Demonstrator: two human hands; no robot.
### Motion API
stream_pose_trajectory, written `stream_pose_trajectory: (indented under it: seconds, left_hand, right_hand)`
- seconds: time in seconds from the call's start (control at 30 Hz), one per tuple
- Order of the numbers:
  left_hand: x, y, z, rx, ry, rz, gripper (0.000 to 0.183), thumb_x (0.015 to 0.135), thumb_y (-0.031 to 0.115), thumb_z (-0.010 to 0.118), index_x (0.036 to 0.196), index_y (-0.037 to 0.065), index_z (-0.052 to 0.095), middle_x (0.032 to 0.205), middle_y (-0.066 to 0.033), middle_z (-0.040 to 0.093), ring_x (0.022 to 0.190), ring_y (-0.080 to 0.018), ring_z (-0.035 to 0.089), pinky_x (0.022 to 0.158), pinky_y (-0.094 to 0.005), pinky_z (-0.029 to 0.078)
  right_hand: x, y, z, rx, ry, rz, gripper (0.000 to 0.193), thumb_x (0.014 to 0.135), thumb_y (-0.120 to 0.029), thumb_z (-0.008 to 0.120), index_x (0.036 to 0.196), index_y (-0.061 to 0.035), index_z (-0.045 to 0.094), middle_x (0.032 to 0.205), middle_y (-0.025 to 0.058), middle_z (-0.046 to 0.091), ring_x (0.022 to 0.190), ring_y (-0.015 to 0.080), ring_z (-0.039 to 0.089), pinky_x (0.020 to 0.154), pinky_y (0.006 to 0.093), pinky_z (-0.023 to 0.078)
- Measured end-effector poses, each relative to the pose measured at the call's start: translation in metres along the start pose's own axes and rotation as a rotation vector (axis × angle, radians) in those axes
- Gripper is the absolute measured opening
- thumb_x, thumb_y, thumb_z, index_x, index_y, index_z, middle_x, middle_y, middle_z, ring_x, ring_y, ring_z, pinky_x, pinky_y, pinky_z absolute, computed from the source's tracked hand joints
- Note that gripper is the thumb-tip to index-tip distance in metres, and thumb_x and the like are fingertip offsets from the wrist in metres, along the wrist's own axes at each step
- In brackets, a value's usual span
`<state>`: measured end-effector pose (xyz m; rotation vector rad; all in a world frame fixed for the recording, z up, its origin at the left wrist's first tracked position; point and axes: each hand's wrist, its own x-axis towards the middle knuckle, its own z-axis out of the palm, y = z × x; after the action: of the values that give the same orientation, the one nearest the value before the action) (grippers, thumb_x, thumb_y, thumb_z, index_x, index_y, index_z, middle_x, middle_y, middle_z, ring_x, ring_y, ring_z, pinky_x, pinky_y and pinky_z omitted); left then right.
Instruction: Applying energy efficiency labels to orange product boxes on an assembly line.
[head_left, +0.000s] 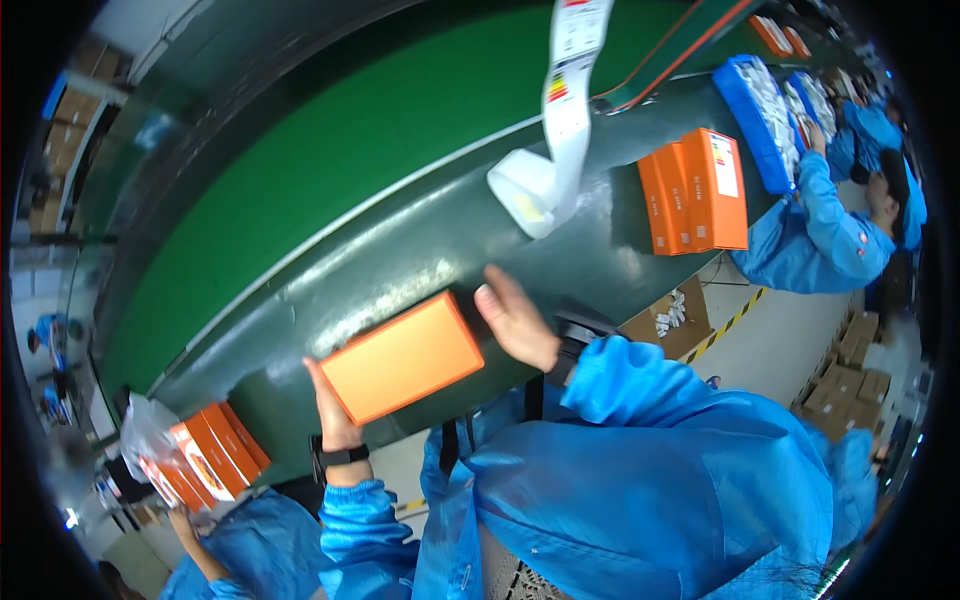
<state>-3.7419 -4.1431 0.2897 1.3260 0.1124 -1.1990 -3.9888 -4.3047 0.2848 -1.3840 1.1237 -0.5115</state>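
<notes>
An orange box (402, 360) with a plain top face sits in front of me, turned at a slant over the dark green work surface. My left hand (336, 412) grips it at its left end; part of the fingers is hidden by the box. Just off the box's right end is my right hand (515, 322), open, holding nothing, with its fingers stretched out and the thumb apart. Beyond it hangs a long white strip of printed labels (568, 125), its lower end curled above the bench.
Several orange boxes (720, 190) stand at the right, one with a white label. More orange boxes (215, 455) are at the left beside a co-worker (245, 545). A green conveyor belt (330, 160) runs behind. At far right, another person (830, 230) reaches toward blue bins (757, 125).
</notes>
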Motion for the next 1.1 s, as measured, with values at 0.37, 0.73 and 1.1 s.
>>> stream_pose_trajectory:
  seconds: [0.37, 0.73, 1.1]
  left_hand:
    - [-0.083, 0.083, 0.201, 0.341, -0.189, 0.637, 0.054, 0.093, 0.041, 0.046, 0.133, 0.006, 0.039, 0.135, -0.015, 0.041, 0.129, -0.0289, 0.035, 0.105, -0.0458, 0.025]
    - [-0.078, 0.043, 0.3, 0.689, -0.698, 0.408, 0.034, 0.087, 0.013, 0.061, 0.116, -0.004, 0.052, 0.1, -0.0105, 0.064, 0.094, -0.0143, 0.059, 0.083, -0.0269, 0.046]
    - [-0.094, 0.045, 0.298, 0.395, -0.705, 0.294, 0.023, 0.09, 0.012, 0.053, 0.109, 0.001, 0.057, 0.099, -0.0046, 0.064, 0.087, -0.01, 0.058, 0.079, -0.0256, 0.044]
  right_hand:
    - [0.097, -0.118, -0.157, 0.46, 0.093, -0.42, 0.083, 0.078, -0.002, 0.068, 0.142, -0.0044, 0.016, 0.101, 0.015, 0.059, 0.094, 0.0181, 0.059, 0.08, 0.0296, 0.047]
    - [-0.045, -0.107, -0.124, 0.046, 0.17, -0.292, 0.079, 0.075, -0.008, 0.071, 0.14, -0.0058, 0.025, 0.088, 0.0138, 0.064, 0.078, 0.018, 0.063, 0.074, 0.0298, 0.047]
    - [-0.056, -0.14, -0.137, -0.623, 0.538, -0.907, 0.032, 0.067, -0.018, 0.075, 0.099, -0.0185, 0.069, 0.1, 0.004, 0.052, 0.095, 0.0222, 0.052, 0.095, 0.0527, 0.032]
